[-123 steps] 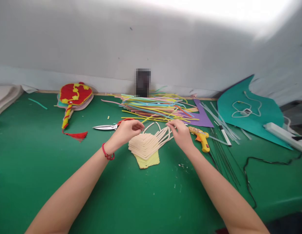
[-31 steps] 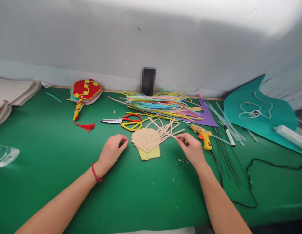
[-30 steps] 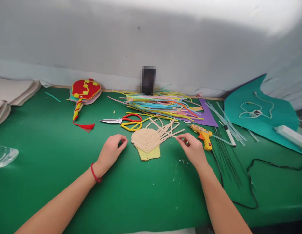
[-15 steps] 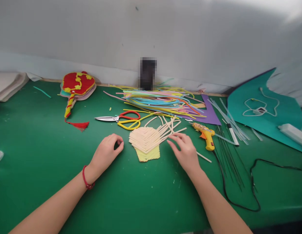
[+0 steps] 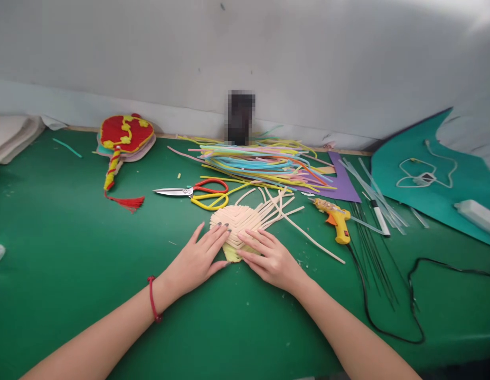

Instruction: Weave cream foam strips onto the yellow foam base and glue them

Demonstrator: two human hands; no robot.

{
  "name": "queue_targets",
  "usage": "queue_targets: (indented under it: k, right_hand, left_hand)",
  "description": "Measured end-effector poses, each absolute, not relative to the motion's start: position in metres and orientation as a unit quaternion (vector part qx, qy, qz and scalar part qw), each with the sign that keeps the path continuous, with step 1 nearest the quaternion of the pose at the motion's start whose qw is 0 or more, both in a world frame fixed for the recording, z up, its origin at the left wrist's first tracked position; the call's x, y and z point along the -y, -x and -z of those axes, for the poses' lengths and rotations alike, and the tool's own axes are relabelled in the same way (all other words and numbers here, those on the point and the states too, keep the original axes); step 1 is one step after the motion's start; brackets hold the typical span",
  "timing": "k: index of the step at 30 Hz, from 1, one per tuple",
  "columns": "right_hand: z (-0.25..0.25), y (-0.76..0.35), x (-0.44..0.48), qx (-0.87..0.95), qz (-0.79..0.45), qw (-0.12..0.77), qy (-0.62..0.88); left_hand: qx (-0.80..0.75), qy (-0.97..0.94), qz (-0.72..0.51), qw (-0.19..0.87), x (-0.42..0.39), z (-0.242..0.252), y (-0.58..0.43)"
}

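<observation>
The cream strip piece (image 5: 234, 213) lies flat on the green table (image 5: 122, 264), straight ahead of you and under your fingertips, its yellow end (image 5: 231, 254) toward you. Its long axis, counting the loose strip ends (image 5: 279, 207), slants away to your right, so your right hand (image 5: 274, 261) is nearer those ends. Your left hand (image 5: 195, 264) touches the left side. Your 2 hands are apart, fingers spread flat, gripping nothing. 1 long strip (image 5: 314, 243) angles back past your right hand. Beyond lie scissors (image 5: 185, 192), coloured strips (image 5: 248, 166) and, rightward, a glue gun (image 5: 340, 226).
</observation>
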State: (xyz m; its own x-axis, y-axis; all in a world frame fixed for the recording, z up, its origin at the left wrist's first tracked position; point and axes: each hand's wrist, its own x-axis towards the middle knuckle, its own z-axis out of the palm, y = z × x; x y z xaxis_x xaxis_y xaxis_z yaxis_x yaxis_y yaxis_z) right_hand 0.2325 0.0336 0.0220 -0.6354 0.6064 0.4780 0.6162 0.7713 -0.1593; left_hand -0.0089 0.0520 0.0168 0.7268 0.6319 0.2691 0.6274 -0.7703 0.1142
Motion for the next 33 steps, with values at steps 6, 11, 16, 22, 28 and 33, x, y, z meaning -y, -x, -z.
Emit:
queue_targets:
  k: [6,11,16,22,28,33]
  right_hand:
    - [-0.018,-0.234,-0.035,0.902,-0.009,0.264,0.342]
    - [-0.018,-0.236,-0.034,0.902,-0.03,0.257,0.346]
    - [-0.014,-0.239,-0.036,0.895,-0.064,0.249,0.366]
    - [-0.011,-0.238,-0.037,0.893,-0.069,0.248,0.369]
    - [-0.011,-0.236,-0.036,0.893,-0.054,0.243,0.375]
    - [-0.012,-0.234,-0.035,0.892,-0.041,0.242,0.378]
  left_hand:
    - [-0.339,-0.932,-0.125,0.027,-0.053,-0.015,0.009]
    - [-0.331,-0.935,-0.119,0.041,-0.053,-0.015,0.011]
    - [-0.331,-0.935,-0.117,0.047,-0.053,-0.014,0.011]
    - [-0.325,-0.938,-0.11,0.053,-0.053,-0.017,0.011]
    - [-0.324,-0.939,-0.106,0.044,-0.051,-0.019,0.01]
    - [-0.357,-0.928,-0.102,0.013,-0.039,-0.02,0.007]
